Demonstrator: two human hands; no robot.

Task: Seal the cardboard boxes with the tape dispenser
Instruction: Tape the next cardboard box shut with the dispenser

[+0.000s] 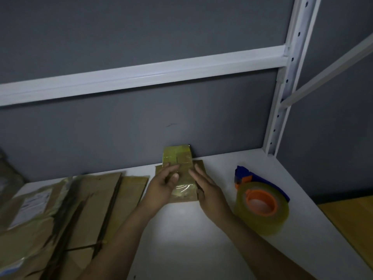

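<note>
Head cam: left hand (pixel 161 186) and right hand (pixel 210 193) press the taped box (pixel 181 158), fingers pretty straight, slightly spread. Tape dispenser (pixel 260 203) sits right of it on the desk (pixel 191 239).

A small cardboard box (pixel 179 164) lies in the middle, its top glossy with yellowish tape. The flattened boxes (pixel 90 209) lie overlapping to its left. To its right rests the blue tape dispenser (pixel 260 203), with an orange hub and a clear roll.

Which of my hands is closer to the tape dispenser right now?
Right. The right hand lies against the right side of the taped cardboard box, with the tape dispenser just beyond it; the left hand rests on the box's left side, farther off.
</note>
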